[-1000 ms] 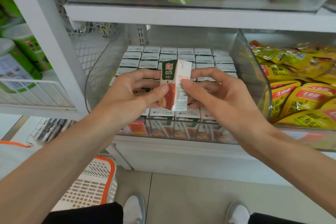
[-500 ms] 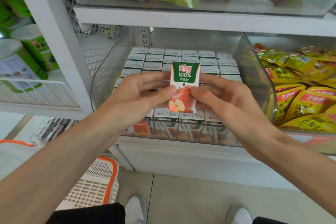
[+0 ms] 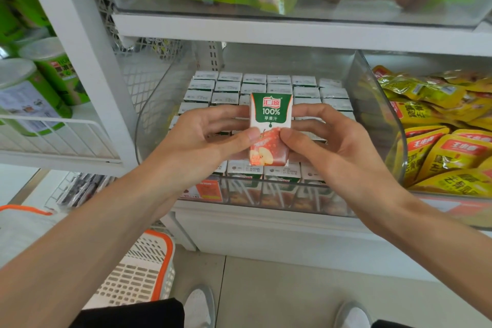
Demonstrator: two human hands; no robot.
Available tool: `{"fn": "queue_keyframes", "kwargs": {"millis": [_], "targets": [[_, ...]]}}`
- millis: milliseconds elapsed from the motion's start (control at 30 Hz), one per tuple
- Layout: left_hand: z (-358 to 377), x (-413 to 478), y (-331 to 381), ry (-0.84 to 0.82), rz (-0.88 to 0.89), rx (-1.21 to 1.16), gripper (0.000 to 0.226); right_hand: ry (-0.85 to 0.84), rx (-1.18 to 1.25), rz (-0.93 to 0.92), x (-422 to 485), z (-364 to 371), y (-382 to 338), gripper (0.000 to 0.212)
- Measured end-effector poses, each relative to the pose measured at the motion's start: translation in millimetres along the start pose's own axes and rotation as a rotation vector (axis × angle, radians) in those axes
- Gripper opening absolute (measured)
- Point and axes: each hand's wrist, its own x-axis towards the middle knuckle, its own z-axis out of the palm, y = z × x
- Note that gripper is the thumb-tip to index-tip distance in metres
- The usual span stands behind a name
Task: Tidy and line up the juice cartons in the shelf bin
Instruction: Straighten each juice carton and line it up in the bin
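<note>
Juice carton [image 3: 270,128] upright above bin [image 3: 378,114], pinched by left grip [image 3: 210,138] and right grip [image 3: 332,144].

A tall gap lies open at mid-frame between the upper shelf board [image 3: 292,32] and the juice cartons [image 3: 306,93] packed in rows in the clear bin [image 3: 157,120]. The left hand [image 3: 202,136], the right hand [image 3: 335,146] and the held carton [image 3: 270,128] between them block the front rows. Right of the bin wall, yellow snack pouches [image 3: 439,146] crowd the shelf.

White shelving [image 3: 266,26] above pale tiled floor [image 3: 279,290]
</note>
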Motion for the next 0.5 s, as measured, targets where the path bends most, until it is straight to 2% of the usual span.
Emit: {"fn": "queue_keyframes", "kwargs": {"millis": [200,300,400,500], "targets": [[-0.7,-0.4,-1.6,-0.013,0.027,-0.105,0.032,0.057,0.018,0.016,0.8,-1.3,-1.1,0.020],[2.2,-1.3,-1.6,-0.001,0.061,-0.091,0.036,0.008,0.113,0.057,0.9,-0.5,-4.3,0.019],[5.9,-1.0,-0.7,0.024,0.083,-0.085,0.038,-0.091,0.129,0.087,-1.0,2.5,-6.6,0.023],[6.1,-0.6,0.6,0.034,0.109,-0.075,0.040,-0.144,0.085,0.050,-3.4,3.3,-5.0,0.039]]}}
